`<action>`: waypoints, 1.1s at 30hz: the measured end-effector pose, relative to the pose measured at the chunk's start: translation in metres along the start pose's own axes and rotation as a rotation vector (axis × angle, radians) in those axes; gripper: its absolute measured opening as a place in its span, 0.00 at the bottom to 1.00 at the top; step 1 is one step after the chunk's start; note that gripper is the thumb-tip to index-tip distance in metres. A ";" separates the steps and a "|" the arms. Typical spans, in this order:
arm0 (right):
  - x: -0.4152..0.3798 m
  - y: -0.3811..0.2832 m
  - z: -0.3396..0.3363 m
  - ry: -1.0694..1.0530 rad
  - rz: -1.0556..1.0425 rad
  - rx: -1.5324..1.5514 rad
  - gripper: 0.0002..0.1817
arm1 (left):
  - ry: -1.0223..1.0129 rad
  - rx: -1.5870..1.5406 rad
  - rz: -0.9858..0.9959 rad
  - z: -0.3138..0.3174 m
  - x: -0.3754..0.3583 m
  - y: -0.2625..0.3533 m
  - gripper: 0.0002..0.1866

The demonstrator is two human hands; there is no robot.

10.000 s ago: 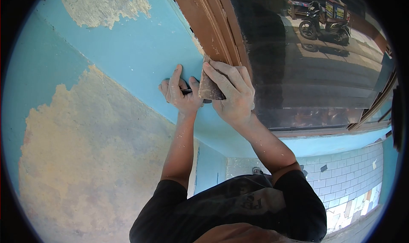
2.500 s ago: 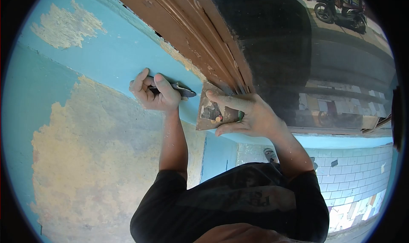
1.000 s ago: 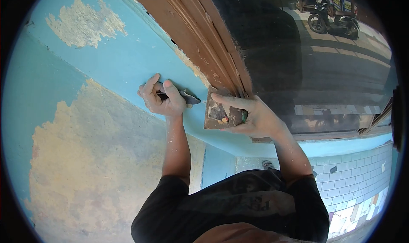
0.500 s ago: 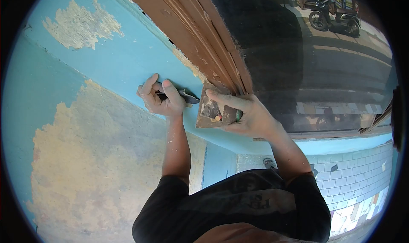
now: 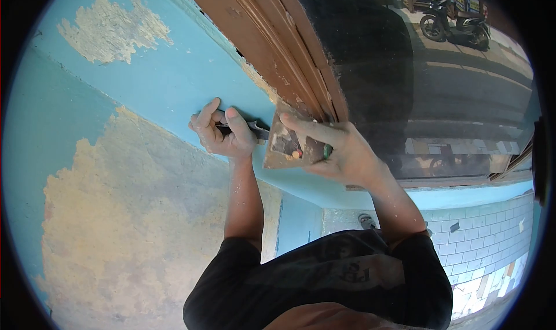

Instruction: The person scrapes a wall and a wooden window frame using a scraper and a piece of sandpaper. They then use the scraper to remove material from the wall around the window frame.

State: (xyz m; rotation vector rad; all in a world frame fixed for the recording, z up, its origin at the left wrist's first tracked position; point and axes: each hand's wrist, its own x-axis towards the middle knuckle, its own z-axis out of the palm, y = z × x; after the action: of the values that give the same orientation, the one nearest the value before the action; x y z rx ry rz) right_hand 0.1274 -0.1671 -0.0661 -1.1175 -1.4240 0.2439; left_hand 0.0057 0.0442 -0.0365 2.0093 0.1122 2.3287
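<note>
My left hand is closed round a dark scraper, whose blade end reaches the left edge of a brown, stained board. My right hand grips that board from the right, thumb across its top face and fingers partly hidden behind it. A small round orange-tan spot and a green bit show near the board's lower right. Both hands are in front of the light blue wall, beside the brown wooden frame. Dust covers both hands.
Dark glass fills the upper right, with a motorcycle visible in it. Bare plaster spreads over the lower left wall, and a peeled patch lies above. Grey paving and a sandal are at lower right.
Both hands have shifted slightly right in the view, as has the frame. The board has tilted a little and its left edge now covers the scraper's tip.
</note>
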 end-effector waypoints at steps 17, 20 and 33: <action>-0.013 0.005 0.016 0.042 0.044 -0.199 0.56 | -0.082 0.033 0.147 -0.008 0.003 -0.009 0.20; -0.002 -0.004 0.012 0.039 -0.035 -0.260 0.57 | -0.039 0.037 0.113 -0.005 0.003 -0.005 0.18; 0.040 -0.044 -0.001 0.076 -0.170 -0.268 0.55 | -0.070 0.061 0.108 -0.007 0.002 -0.003 0.18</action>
State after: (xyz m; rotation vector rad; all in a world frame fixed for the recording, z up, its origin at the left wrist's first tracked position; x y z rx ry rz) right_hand 0.1164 -0.1608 -0.0076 -1.1994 -1.5038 -0.1128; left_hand -0.0015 0.0476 -0.0360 2.1746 0.0740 2.3416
